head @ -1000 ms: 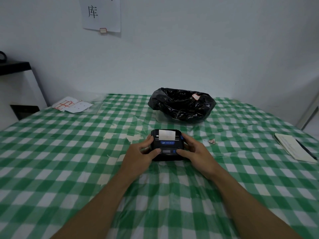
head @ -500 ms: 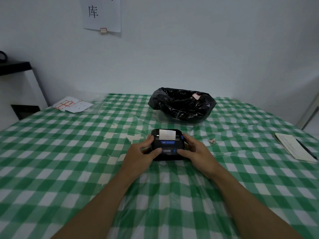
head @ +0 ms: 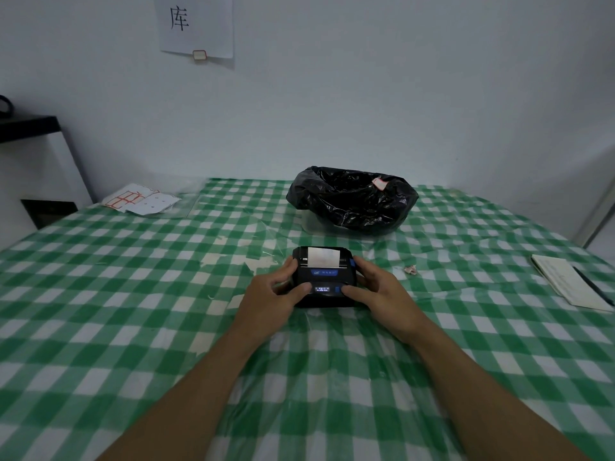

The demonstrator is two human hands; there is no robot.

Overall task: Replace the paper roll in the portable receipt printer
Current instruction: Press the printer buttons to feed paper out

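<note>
A small black receipt printer (head: 324,277) with blue trim rests on the green checked tablecloth (head: 133,294) in the middle of the table. A strip of white paper (head: 323,256) sticks out of its top slot. Its small front display is lit. My left hand (head: 271,294) grips the printer's left side, thumb on the front panel. My right hand (head: 379,291) grips the right side, thumb resting near the blue button by the display.
A bin lined with a black bag (head: 352,197) stands just behind the printer. A crumpled paper scrap (head: 411,269) lies to the right. A notebook with a pen (head: 570,282) sits at the right edge. Loose papers (head: 139,202) lie at the far left.
The printer's display now shows lit text. My right thumb has shifted slightly along the front panel. Both hands stay on the printer.
</note>
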